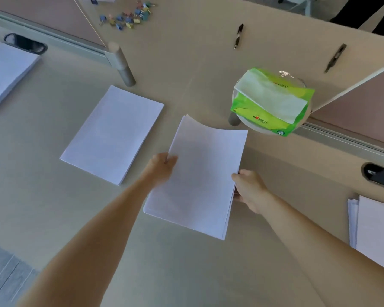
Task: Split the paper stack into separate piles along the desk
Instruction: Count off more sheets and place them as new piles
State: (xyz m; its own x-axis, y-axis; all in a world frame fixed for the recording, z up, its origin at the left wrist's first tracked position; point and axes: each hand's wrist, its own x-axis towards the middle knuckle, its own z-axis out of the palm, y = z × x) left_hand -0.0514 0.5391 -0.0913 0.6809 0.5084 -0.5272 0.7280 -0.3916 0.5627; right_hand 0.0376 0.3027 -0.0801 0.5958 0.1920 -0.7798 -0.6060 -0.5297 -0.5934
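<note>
While hands (164,165) grip one, three piles (113,134) rest

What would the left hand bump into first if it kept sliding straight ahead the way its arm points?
Probably the green tissue pack on its round stand. The left hand, gripping the white paper bundle, points up and to the right across bare desk toward it. Depth is unclear, so it might pass below.

Lettering was found only on the green tissue pack (273,103) — red brand characters were printed on its front face and again near its top edge, but were too blurred to be read.
</note>
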